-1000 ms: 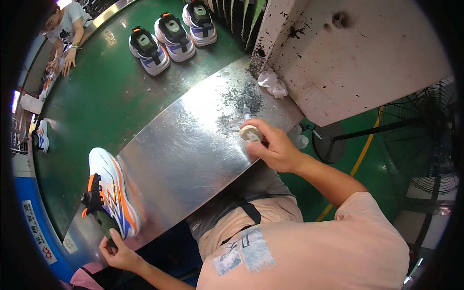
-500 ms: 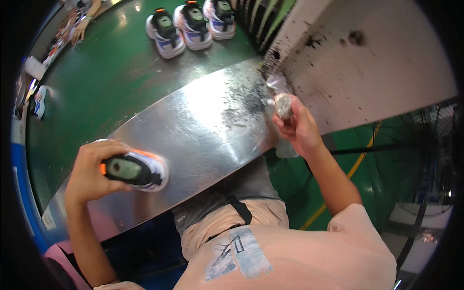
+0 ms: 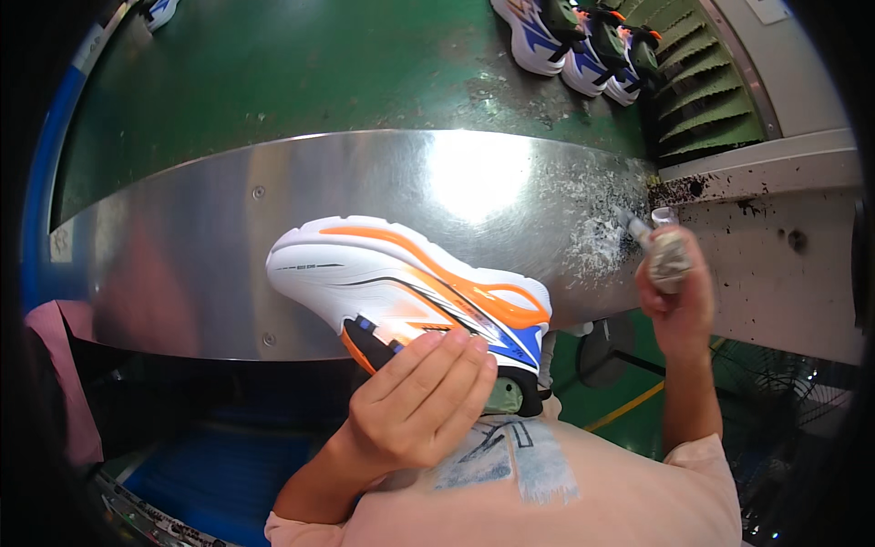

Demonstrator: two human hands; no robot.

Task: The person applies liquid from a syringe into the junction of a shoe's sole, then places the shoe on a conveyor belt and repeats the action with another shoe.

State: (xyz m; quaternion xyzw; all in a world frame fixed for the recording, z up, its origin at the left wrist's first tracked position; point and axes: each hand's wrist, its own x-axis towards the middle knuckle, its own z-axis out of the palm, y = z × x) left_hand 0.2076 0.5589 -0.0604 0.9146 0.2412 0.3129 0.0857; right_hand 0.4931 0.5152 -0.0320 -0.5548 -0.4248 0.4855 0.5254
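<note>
My left hand [image 3: 424, 397] is closed around the collar of a sneaker [image 3: 410, 278], white with orange, blue and black trim. The shoe is tipped on its side, its toe to the left and its sole edge facing the far side. Green stuffing fills its opening near my shirt. At the right, my right hand [image 3: 679, 296] grips a thick-handled brush-like tool [image 3: 670, 260], its worn handle end facing up. Its pale tip points toward the white-smeared metal surface; whether they touch I cannot tell. A small whitish container [image 3: 664, 216] shows just behind my right hand.
A metal ledge [image 3: 346, 173] runs along the green work surface [image 3: 301, 82]. Several similar sneakers [image 3: 583, 55] stand at the far right, near strip flaps [image 3: 711, 82] of a machine opening. A pale panel [image 3: 775, 273] with dark spatter borders the right side.
My left hand has brought the sneaker from the left of the ledge toward my body and turned it on its side. My right hand still holds the tool. The view has swung left.
</note>
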